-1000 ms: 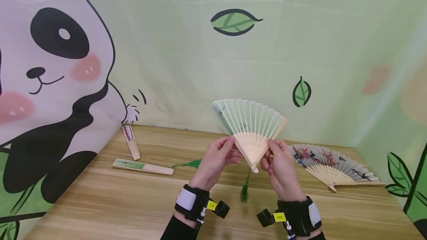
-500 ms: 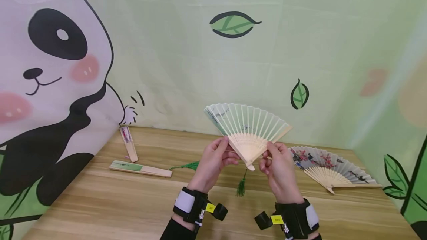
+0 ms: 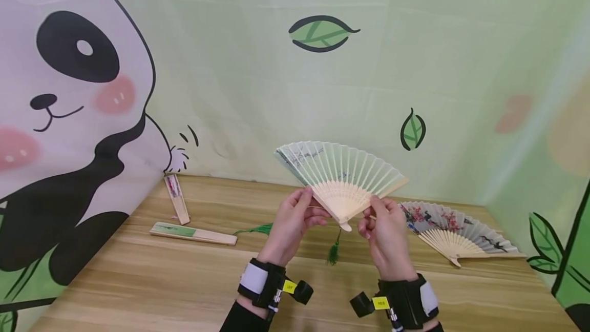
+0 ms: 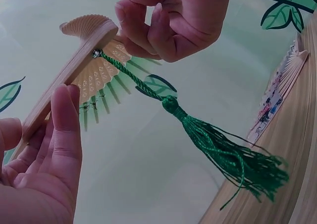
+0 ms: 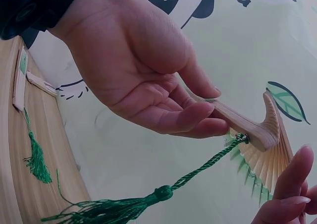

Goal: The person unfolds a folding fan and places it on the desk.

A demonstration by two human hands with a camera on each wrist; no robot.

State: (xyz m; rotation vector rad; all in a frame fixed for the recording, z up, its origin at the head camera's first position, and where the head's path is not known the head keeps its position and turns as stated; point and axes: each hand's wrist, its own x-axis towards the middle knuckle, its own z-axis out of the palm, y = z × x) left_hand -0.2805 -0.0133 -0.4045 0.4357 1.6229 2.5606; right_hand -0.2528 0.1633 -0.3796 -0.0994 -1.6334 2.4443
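Observation:
A pale green folding fan (image 3: 343, 178) with wooden ribs is spread between my two hands, held up above the table. My left hand (image 3: 290, 222) pinches its left outer rib between thumb and fingers. At the opposite outer rib, my right hand (image 3: 389, 232) pinches with thumb and curled fingers. From the fan's pivot hangs a green tassel (image 4: 223, 149), seen large in both wrist views. The right wrist view shows the right hand's thumb and fingers on the wooden guard (image 5: 242, 125) near the pivot.
An open floral fan (image 3: 454, 232) lies at the table's right. To the left lie a folded green fan (image 3: 193, 233) with its own tassel (image 3: 260, 229) and a smaller folded floral fan (image 3: 177, 199). A panda-printed backdrop (image 3: 249, 91) rises behind the wooden table (image 3: 152, 286).
The held fan has spread wider, its left side moving left and its right edge tilting lower. Its pivot and tassel have shifted slightly up and left. The fans on the table stay put.

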